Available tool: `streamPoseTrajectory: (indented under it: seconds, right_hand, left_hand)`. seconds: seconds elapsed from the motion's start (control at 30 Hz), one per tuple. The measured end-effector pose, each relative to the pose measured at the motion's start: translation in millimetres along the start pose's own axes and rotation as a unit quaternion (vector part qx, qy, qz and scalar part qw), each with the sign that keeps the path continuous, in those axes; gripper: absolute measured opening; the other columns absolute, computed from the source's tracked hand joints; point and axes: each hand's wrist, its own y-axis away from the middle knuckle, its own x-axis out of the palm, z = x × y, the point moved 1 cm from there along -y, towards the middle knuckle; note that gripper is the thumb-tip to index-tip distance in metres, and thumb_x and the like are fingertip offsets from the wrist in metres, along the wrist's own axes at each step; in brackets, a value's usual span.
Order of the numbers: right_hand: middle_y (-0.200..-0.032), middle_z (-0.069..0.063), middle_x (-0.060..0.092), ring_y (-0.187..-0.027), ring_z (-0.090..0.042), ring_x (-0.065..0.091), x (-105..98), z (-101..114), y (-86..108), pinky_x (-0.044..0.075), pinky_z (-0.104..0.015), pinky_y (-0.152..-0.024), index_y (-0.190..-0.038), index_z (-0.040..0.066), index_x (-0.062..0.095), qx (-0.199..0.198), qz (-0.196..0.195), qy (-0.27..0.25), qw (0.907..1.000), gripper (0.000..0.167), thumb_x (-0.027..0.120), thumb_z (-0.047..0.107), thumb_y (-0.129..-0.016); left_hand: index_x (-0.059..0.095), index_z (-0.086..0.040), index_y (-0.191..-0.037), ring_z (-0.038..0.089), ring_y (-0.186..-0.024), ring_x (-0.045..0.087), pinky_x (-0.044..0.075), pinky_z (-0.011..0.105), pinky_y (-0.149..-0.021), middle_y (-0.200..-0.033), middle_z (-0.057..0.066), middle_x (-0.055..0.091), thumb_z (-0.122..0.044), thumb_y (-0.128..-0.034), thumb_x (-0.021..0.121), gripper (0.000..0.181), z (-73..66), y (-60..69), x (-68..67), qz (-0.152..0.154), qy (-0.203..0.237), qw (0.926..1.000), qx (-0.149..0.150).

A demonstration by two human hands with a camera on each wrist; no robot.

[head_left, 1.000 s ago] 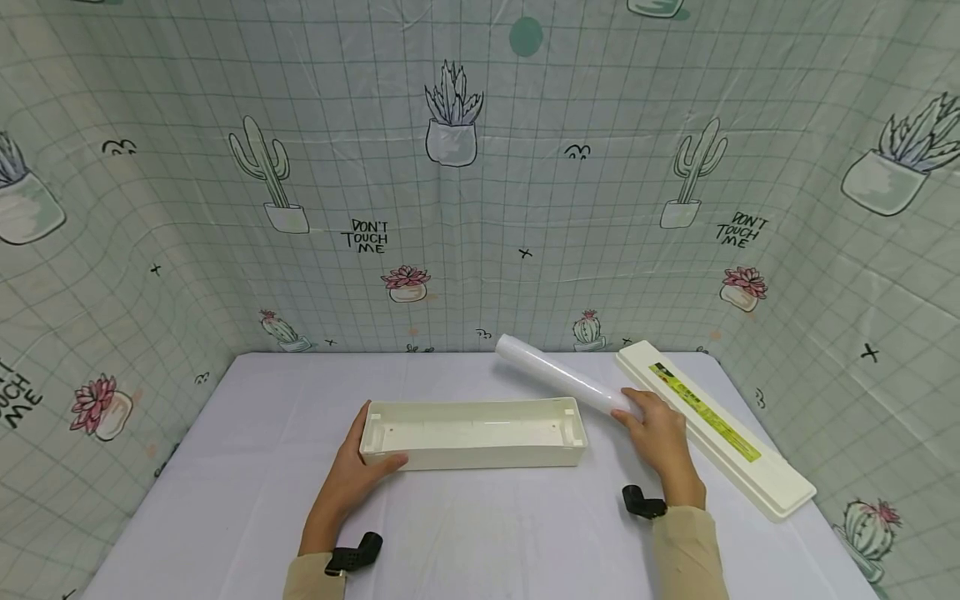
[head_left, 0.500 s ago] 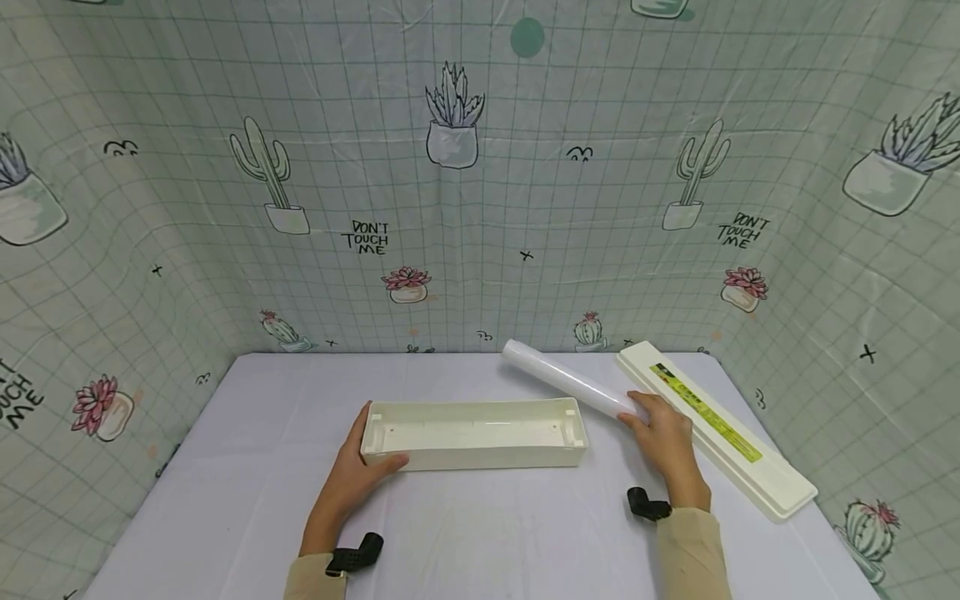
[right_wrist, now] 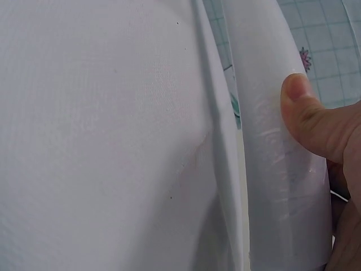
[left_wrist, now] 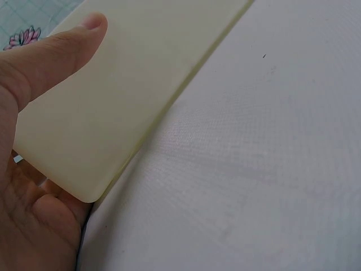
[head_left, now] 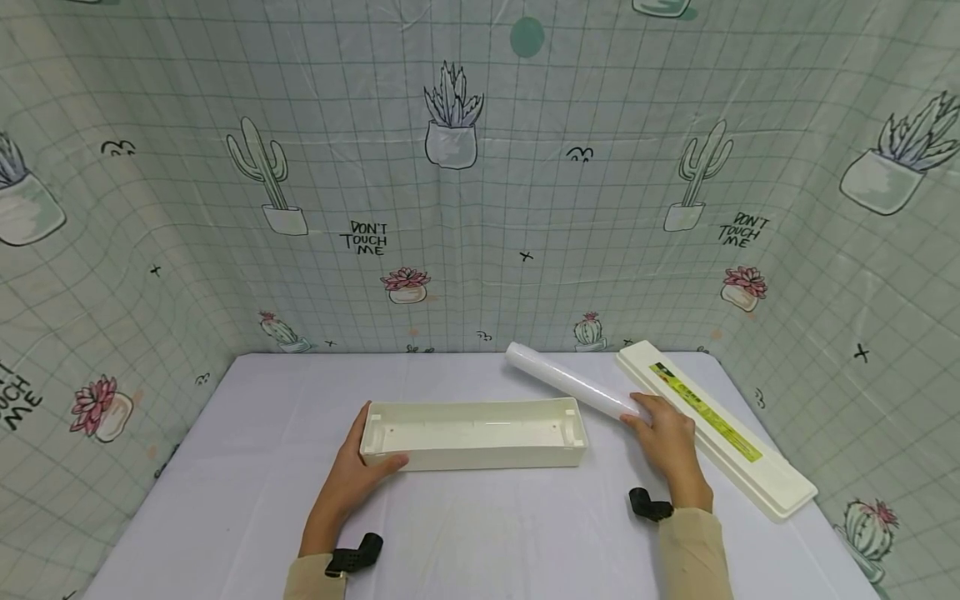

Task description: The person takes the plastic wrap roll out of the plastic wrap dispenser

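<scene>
An open, long cream-coloured plastic box [head_left: 480, 459] lies across the middle of the table. My left hand [head_left: 354, 477] grips its left end, thumb along the near wall and the other fingers round the end; the left wrist view shows that thumb on the box wall [left_wrist: 130, 84]. To the right, my right hand [head_left: 663, 437] holds the near end of a roll of clear plastic wrap [head_left: 570, 383], which slants away to the back left. In the right wrist view the thumb presses on the wrap roll [right_wrist: 276, 141], while the other fingers are mostly hidden behind it.
The long cream lid [head_left: 720, 433] with a yellow-green label lies diagonally at the table's right, just beyond my right hand. A white cloth covers the table [head_left: 247, 450]. Patterned fabric walls [head_left: 480, 208] rise behind and at both sides.
My right hand has shifted slightly right and towards me, and the wrap roll with it. My left hand and the box have stayed in place.
</scene>
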Motion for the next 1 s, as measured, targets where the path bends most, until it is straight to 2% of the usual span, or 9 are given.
streamPoseTrajectory:
  seconds: [0.33,0.77,1.0]
  right_hand:
    - [-0.144,-0.029,0.056,-0.136,-0.05,0.048,-1,-2,-1.4,0.026,-0.069,-0.105,-0.139,-0.001,0.06,0.002,0.008,0.003,1.0,0.05,0.072,0.022,-0.097]
    - [-0.138,-0.03,0.06,-0.131,-0.05,0.053,0,-6,0.2,0.028,-0.067,-0.1,-0.134,-0.003,0.063,-0.016,-0.016,-0.003,0.9997,0.046,0.074,0.019,-0.095]
    - [-0.141,-0.03,0.058,-0.134,-0.05,0.05,-2,-10,0.5,0.026,-0.067,-0.104,-0.137,-0.003,0.061,-0.003,-0.004,0.003,1.0,0.047,0.073,0.019,-0.096]
  left_hand:
    - [0.005,-0.013,-0.167,0.041,-0.156,0.02,0.019,0.065,-0.123,-0.17,0.017,0.021,-0.024,-0.0873,0.083,0.112,0.0,0.3,-0.8,0.001,0.004,1.0,0.005]
    - [0.007,-0.014,-0.167,0.041,-0.155,0.024,0.02,0.066,-0.122,-0.169,0.016,0.024,-0.024,-0.0867,0.084,0.112,3.0,-0.2,0.9,-0.002,0.013,0.9999,0.009]
    - [0.006,-0.015,-0.167,0.042,-0.154,0.025,0.021,0.066,-0.122,-0.169,0.017,0.024,-0.023,-0.0868,0.084,0.113,2.0,1.7,0.8,0.0,0.009,0.9999,0.008]
